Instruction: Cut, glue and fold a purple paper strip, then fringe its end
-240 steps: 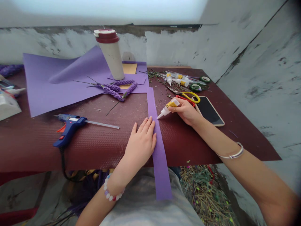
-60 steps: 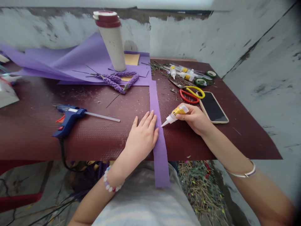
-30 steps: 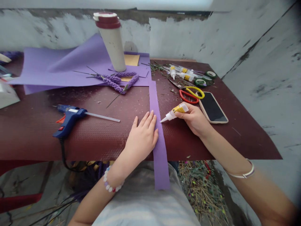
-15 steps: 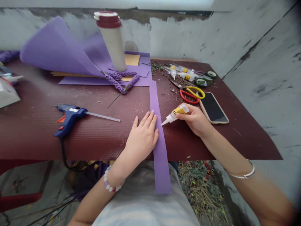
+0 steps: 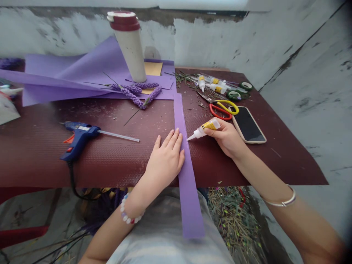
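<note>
A long purple paper strip [image 5: 189, 190] runs from the table toward me, its near end hanging past the table edge over my lap. My left hand [image 5: 166, 156] lies flat on the strip and the table beside it, fingers stretched out. In my right hand [image 5: 228, 137] is a white glue bottle [image 5: 209, 126] with a yellow label, tilted down to the left. Its nozzle tip is at the strip's right edge, just right of my left fingers. Whether glue is flowing out cannot be made out.
A blue hot glue gun [image 5: 79, 137] lies at left. Behind are purple paper sheets [image 5: 71, 71], lavender-like purple sprigs [image 5: 134, 95] and a tall cup [image 5: 130, 47]. Scissors [image 5: 224, 108], a phone [image 5: 249, 124], more glue bottles [image 5: 217, 88] and green tape rolls [image 5: 233, 95] lie at right.
The glue bottle's tip has moved slightly away from me along the strip's edge. The raised purple sheet at back left has dropped flatter. My left hand stays on the strip.
</note>
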{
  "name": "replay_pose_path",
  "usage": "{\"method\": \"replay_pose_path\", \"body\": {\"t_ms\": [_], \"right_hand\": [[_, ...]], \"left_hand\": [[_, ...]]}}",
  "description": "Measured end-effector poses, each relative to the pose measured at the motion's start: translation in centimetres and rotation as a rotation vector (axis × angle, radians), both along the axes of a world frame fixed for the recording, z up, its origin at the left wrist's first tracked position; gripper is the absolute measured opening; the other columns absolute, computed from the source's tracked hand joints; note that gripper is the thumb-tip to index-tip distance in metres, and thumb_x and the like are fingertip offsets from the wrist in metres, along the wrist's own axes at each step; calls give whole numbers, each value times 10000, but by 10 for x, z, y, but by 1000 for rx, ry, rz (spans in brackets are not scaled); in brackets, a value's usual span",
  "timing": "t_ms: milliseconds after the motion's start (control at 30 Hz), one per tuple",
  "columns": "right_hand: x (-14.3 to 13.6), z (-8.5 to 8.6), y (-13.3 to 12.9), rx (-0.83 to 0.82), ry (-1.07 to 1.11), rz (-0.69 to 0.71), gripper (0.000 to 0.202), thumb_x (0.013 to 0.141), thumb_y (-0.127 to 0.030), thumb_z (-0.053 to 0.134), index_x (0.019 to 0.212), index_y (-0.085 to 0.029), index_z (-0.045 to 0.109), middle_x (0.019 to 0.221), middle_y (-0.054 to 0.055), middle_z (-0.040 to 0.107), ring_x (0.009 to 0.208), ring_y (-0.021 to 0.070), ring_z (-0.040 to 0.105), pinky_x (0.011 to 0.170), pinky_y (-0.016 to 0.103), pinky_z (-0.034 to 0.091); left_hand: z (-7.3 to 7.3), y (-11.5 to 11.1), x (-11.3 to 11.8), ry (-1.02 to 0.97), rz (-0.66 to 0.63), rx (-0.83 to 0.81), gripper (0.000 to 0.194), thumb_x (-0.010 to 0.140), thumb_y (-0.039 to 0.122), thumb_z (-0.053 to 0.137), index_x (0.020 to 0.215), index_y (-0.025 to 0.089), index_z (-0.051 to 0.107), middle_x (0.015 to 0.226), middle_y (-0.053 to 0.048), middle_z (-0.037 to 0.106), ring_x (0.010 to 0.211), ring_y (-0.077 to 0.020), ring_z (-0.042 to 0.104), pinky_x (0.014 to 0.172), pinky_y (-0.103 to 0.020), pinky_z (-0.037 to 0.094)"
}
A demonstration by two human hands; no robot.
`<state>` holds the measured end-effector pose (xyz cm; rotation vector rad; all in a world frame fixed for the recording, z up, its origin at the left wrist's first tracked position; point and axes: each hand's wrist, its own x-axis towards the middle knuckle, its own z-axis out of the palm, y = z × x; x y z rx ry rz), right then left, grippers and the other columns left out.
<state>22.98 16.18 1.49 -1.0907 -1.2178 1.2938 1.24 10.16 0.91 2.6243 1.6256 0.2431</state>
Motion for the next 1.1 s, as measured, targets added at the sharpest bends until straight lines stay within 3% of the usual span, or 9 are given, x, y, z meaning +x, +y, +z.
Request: {"method": "replay_pose_path", "body": {"t_ms": [500,767,933,1100], "right_hand": [[7,6,-6,-63,-48,168,408,549,-424,990,694,-223,666,736,-19,650,739,168,575,776,342,474],[11,-1,-1,-76,107,34,407,593,-487,969,832,-244,748,891,22,733,907,228,680,991,436,522],[11,0,-1,-93,119,64,405,609,-489,963,845,-233,756,879,37,754,924,240,702,997,449,535],[10,1,-3,-100,115,64,397,608,-485,960,831,-226,757,864,38,757,899,239,704,973,450,544]], "left_hand": [[-1,-1,0,-9,-4,17,552,1073,273,312,1579,74,407,1681,-109,338,1562,-273,352,1252,-585,324],[9,0,0,-22,35,3,598,1080,315,394,1594,13,342,1678,-208,301,1539,-316,389,1230,-552,376],[14,-17,-13,-41,-62,4,481,1088,315,389,1487,92,539,1617,-162,459,1507,-305,447,1215,-564,406],[10,-24,-17,-10,-137,-48,576,1068,404,469,1549,88,464,1638,-154,415,1523,-302,419,1216,-535,420]]}}
